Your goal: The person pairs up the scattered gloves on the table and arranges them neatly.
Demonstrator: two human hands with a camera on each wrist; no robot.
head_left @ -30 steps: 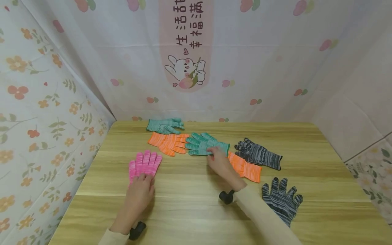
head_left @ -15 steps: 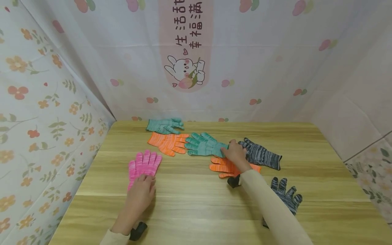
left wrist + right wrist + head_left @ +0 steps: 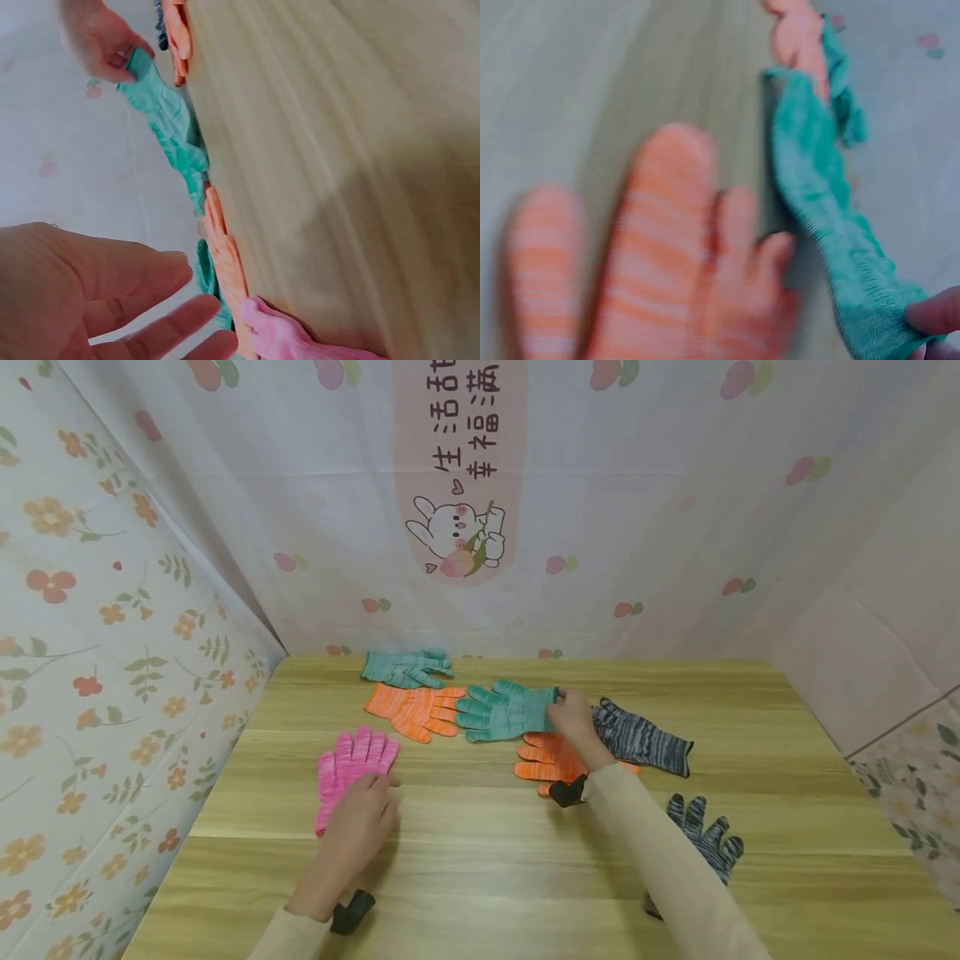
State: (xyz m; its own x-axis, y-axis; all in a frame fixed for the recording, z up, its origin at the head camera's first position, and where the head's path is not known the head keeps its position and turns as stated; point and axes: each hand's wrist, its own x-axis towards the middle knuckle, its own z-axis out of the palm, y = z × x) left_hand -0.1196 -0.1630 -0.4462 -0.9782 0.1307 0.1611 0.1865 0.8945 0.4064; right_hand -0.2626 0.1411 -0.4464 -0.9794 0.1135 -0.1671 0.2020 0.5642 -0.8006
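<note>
Between thumb and fingers, my right hand (image 3: 576, 727) pinches the cuff of a green knit glove (image 3: 510, 710). In the left wrist view that cuff is raised off the table, and the glove's fingers hang lower. An orange glove (image 3: 547, 764) lies just below it, partly hidden by my right wrist. My left hand (image 3: 360, 822) is beside a pink glove (image 3: 356, 764), covering part of it in the head view. Its fingers look loosely extended in the left wrist view, with nothing held between them.
A second orange glove (image 3: 416, 712) and another green glove (image 3: 405, 668) lie at the back left of the wooden table (image 3: 480, 877). To the right are two black-and-grey gloves, one farther back (image 3: 645, 743) and one nearer (image 3: 712, 843), partly behind my right sleeve.
My right hand went right from the green glove's palm to its cuff, which it now pinches and lifts slightly. The left hand shifted slightly right, off the pink glove's lower part.
</note>
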